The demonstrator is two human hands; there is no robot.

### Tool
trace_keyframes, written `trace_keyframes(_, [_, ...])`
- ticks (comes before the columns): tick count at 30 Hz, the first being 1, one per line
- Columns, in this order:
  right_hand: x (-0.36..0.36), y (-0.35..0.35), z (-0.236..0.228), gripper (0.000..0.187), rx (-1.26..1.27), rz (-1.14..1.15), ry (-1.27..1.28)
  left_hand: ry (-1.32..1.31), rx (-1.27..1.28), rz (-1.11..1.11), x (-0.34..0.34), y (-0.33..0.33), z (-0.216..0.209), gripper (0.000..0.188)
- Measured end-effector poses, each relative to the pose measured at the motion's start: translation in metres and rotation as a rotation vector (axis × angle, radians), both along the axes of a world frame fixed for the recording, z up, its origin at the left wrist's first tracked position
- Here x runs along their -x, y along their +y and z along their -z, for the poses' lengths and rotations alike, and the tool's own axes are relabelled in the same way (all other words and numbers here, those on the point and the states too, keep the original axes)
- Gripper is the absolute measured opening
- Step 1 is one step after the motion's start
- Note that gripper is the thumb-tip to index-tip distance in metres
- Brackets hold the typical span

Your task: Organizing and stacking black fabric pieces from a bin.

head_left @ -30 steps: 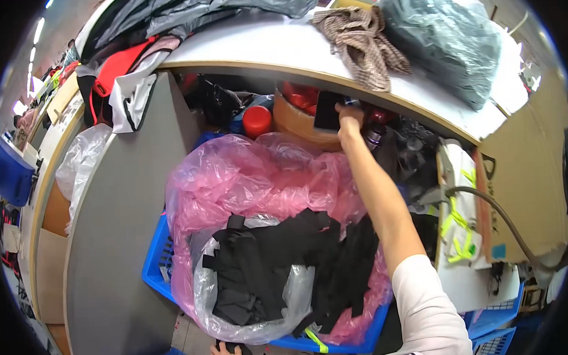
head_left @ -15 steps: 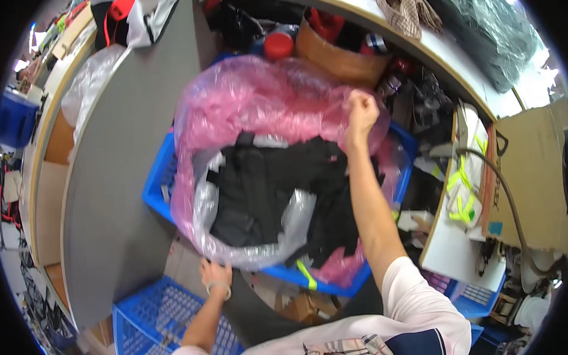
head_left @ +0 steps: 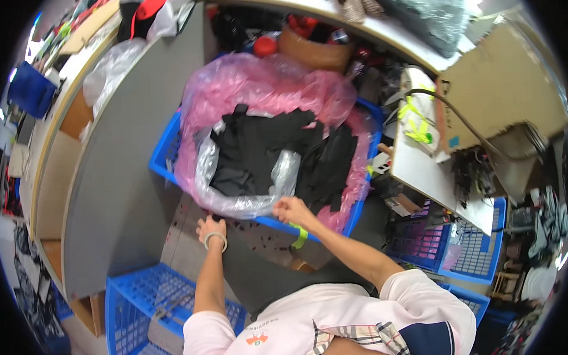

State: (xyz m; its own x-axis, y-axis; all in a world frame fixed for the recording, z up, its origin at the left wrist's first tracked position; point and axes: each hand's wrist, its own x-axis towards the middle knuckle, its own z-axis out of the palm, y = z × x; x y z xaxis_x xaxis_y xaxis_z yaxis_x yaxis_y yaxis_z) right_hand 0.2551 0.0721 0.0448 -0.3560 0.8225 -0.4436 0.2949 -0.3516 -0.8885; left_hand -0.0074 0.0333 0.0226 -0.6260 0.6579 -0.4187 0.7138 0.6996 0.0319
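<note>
A blue plastic basket stands in front of me, lined with a pink translucent plastic bag. Inside lie dark black cloth pieces, bordered at the front and left by a clear plastic bag. My right hand is closed at the front rim, its fingers pinched on the clear bag's edge. Below the basket's front left side, my left hand rests by my knee with its fingers loosely apart; it wears a light bracelet, and its fingertips are partly unclear.
A grey panel rises on the left. Blue crates stand at lower left and on the right. Behind the basket is a round brown container under a white tabletop. A cardboard box and a dark curved tube are at right.
My right hand has come from the pink bag's far right side down to the front rim. The pink bag's far right part has sunk lower. My left hand stays near my knee.
</note>
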Motion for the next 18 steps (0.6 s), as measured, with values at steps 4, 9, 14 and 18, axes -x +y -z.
trace_keyframes(4, [-0.018, -0.025, -0.005, 0.022, -0.063, 0.131, -0.002, -0.018, -0.018, 0.0, 0.005, -0.012, -0.001, 0.053])
trace_keyframes(9, [-0.057, -0.063, 0.019, 0.017, -0.112, 0.338, -0.089, -0.013, -0.122, 0.04, -0.014, -0.007, -0.002, 0.051])
trace_keyframes(14, [-0.064, -0.091, 0.04, 0.017, -0.086, 0.305, -0.108, 0.125, -0.586, 0.754, -0.045, -0.024, 0.017, 0.058])
trace_keyframes(18, [-0.059, -0.078, 0.024, 0.013, -0.013, 0.328, -0.006, -0.262, -0.484, 0.63, -0.097, -0.056, 0.046, 0.059])
